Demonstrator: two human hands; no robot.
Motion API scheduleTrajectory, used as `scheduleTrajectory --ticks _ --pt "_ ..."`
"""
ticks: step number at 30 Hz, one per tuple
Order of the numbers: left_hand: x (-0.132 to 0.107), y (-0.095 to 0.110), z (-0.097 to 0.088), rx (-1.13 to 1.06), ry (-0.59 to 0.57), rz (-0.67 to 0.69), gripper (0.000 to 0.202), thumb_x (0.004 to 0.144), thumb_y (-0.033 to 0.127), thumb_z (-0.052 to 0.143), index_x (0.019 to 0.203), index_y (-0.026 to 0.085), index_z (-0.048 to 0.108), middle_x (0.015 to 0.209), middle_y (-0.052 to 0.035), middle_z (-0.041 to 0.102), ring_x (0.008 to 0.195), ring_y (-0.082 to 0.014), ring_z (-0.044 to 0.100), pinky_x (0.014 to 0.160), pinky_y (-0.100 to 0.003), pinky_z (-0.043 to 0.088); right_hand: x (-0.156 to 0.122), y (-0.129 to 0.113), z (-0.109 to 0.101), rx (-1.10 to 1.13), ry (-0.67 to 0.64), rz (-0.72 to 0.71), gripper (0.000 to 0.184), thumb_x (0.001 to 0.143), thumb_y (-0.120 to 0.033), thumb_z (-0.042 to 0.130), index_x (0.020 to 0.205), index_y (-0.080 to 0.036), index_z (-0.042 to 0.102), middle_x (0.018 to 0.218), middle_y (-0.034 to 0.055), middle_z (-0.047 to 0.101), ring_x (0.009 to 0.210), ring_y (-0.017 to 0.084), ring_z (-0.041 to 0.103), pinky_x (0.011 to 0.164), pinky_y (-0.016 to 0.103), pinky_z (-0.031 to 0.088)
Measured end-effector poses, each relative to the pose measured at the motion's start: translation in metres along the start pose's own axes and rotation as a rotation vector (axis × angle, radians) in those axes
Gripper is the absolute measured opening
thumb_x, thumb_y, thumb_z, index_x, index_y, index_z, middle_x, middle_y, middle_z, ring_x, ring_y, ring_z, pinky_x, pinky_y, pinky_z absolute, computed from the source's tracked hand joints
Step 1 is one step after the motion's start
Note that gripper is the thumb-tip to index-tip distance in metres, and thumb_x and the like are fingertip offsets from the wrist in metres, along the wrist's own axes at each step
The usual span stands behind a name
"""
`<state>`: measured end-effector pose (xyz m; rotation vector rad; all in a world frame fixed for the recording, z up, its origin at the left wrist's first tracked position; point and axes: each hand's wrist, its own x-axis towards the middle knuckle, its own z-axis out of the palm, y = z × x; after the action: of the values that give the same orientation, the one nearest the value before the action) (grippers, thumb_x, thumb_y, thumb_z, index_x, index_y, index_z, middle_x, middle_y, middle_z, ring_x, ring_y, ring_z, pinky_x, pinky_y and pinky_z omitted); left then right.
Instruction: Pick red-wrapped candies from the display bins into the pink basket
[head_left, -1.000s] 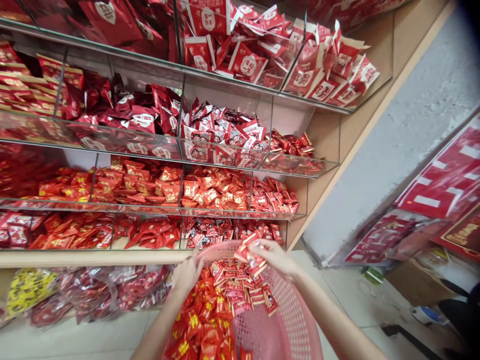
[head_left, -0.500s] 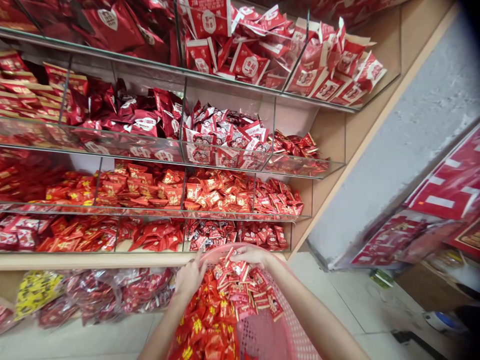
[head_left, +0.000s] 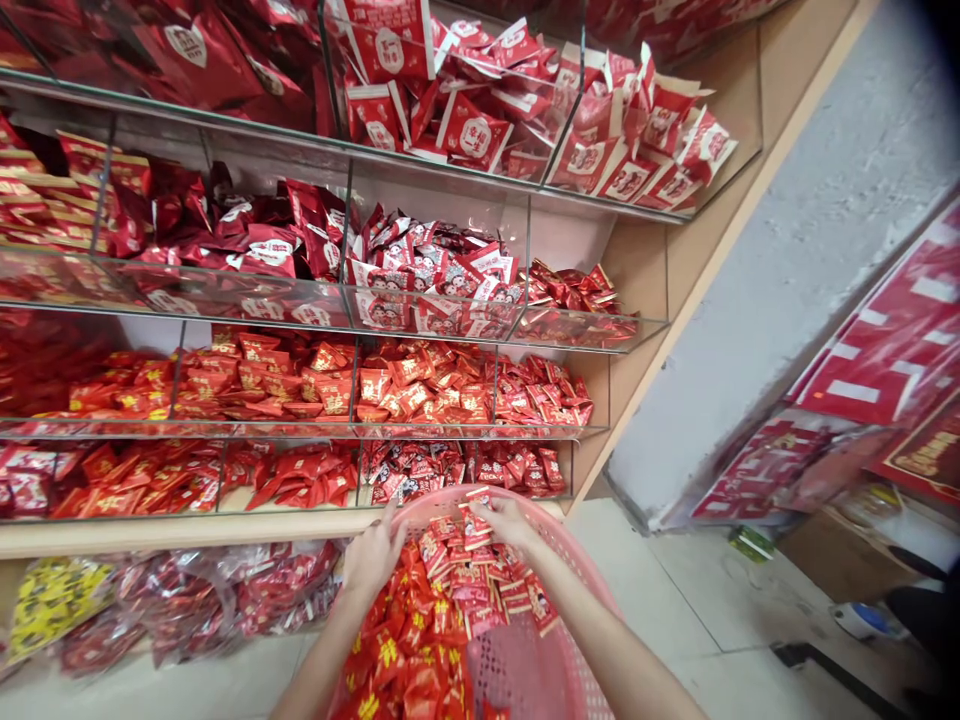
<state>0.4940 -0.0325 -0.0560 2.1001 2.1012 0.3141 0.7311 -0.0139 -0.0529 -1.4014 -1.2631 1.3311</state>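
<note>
So my left grip [head_left: 371, 560] is curled over the rim of the pink basket [head_left: 510, 675] to steady it, while my right grip [head_left: 506, 522] sits half-closed on the red packets [head_left: 450, 590] inside, though I can't tell if it's pinching any.

Shelf ledge [head_left: 150, 535] — just behind basket rim [head_left: 435, 497]

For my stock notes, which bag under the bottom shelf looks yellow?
The clear plastic bag of yellow packets, at the far left; the bulging plastic bags to its right hold red packets instead.
</note>
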Motion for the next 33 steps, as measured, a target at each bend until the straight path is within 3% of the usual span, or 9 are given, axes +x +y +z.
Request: scheduleTrajectory --ticks 5,12,17,20,24,27,30,33 --pt "-0.001 0.002 -0.002 0.006 -0.009 0.001 0.058 0.088 0.047 0.022 0.139 0.020 0.025 0.090 -0.0133 0.069 0.079 -0.0257 0.065 0.069 -0.034 0.046 0.002 0.005 0.008 -0.075 0.002 -0.195 0.045 0.064 -0.055 0.061 0.078 -0.013 0.062 0.076 0.0060 0.066 0.070 0.020 0.059 0.063 0.031 0.046" --pt "-0.001 0.002 0.000 0.030 0.012 0.010 0.057 0.088 0.047 0.022 0.138 0.021 0.027 0.090 -0.0127 0.069 0.079 -0.0253 0.065 0.069 -0.034 0.046 -0.001 -0.009 -0.006 -0.223 0.056 -0.356 0.035 0.071 -0.047 0.056 0.077 -0.013 0.063 0.074 0.0038 0.064 0.070 0.018 0.057 0.063 0.028 0.044" --pt "0.001 0.001 0.002 0.029 0.018 0.017 0.056 0.088 0.048 0.021 0.137 0.020 0.029 0.090 -0.0126 0.069 0.079 -0.0253 0.065 0.069 -0.033 0.046 -0.013 -0.019 -0.021 -0.274 0.032 -0.328 0.031 0.071 -0.042 0.054 0.078 -0.013 0.062 0.068 0.0020 0.061 0.066 0.016 0.054 0.059 0.025 0.041" --pt "0.001 0.002 0.001 0.022 0.008 0.010 0.057 0.088 0.048 0.022 0.137 0.019 0.029 0.092 -0.0127 0.069 0.080 -0.0244 0.065 0.070 -0.032 0.046 -0.021 -0.024 -0.032 -0.417 0.053 -0.288 0.020 0.070 -0.034 0.055 0.074 -0.014 0.059 0.064 -0.0002 0.058 0.060 0.013 0.049 0.055 0.022 0.036" --pt "0.000 0.004 -0.002 0.030 0.010 0.012 0.056 0.088 0.048 0.022 0.135 0.019 0.031 0.091 -0.0131 0.069 0.081 -0.0251 0.065 0.070 -0.032 0.045 -0.026 -0.024 -0.043 -0.787 0.085 -0.105 0.017 0.069 -0.025 0.055 0.055 -0.016 0.050 0.052 -0.0037 0.046 0.051 0.009 0.041 0.049 0.021 0.028" --pt "-0.001 0.006 -0.003 0.030 0.003 0.009 0.058 0.088 0.048 0.021 0.136 0.017 0.030 0.092 -0.0145 0.068 0.080 -0.0255 0.065 0.069 -0.033 0.045 -0.025 -0.017 -0.040 -0.856 0.076 -0.009 0.021 0.073 -0.026 0.051 0.054 -0.017 0.049 0.048 -0.0038 0.045 0.046 0.009 0.040 0.047 0.022 0.026" --pt "0.000 0.006 -0.003 0.030 0.001 0.009 0.058 0.088 0.047 0.021 0.137 0.017 0.028 0.091 -0.0146 0.068 0.079 -0.0260 0.065 0.069 -0.033 0.045 -0.024 -0.013 -0.033 -0.866 0.102 0.015 0.023 0.078 -0.030 0.047 0.061 -0.017 0.055 0.054 0.0001 0.054 0.050 0.011 0.047 0.048 0.022 0.029" --pt "0.000 0.006 -0.002 0.021 0.005 0.018 0.058 0.088 0.048 0.021 0.138 0.018 0.026 0.092 -0.0137 0.069 0.080 -0.0269 0.065 0.068 -0.035 0.046 -0.027 -0.014 -0.029 -0.955 0.171 0.023 0.020 0.077 -0.032 0.051 0.070 -0.016 0.060 0.076 0.0090 0.064 0.070 0.019 0.057 0.058 0.026 0.035"
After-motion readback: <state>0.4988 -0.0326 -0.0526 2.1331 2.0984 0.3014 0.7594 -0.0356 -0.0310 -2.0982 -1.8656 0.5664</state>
